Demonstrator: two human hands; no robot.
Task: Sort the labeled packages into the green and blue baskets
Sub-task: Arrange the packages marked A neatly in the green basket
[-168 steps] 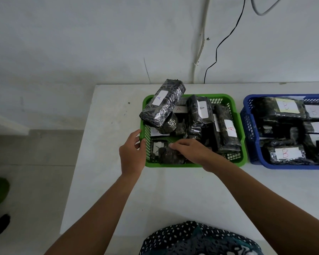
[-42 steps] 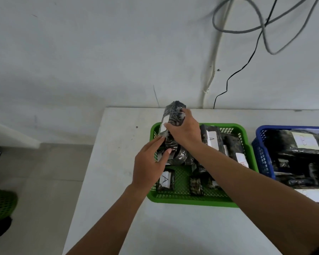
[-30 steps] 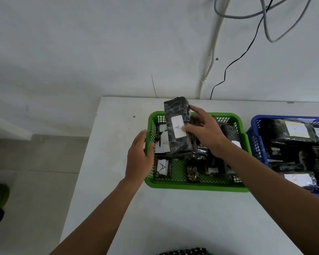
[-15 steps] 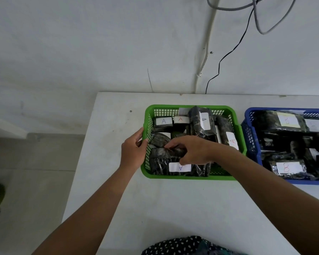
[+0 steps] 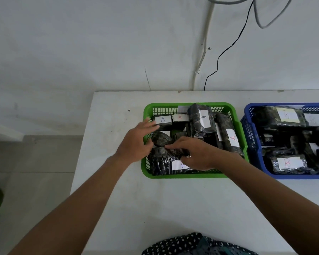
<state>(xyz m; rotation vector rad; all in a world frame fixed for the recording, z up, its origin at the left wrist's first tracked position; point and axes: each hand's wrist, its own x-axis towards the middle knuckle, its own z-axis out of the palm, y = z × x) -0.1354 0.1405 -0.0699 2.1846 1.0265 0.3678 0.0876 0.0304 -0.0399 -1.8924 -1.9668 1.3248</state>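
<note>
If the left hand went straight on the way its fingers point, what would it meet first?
Likely the package with the blue A label at the green basket's far left; the left hand's fingertips already reach it. Depth is unclear.
</note>
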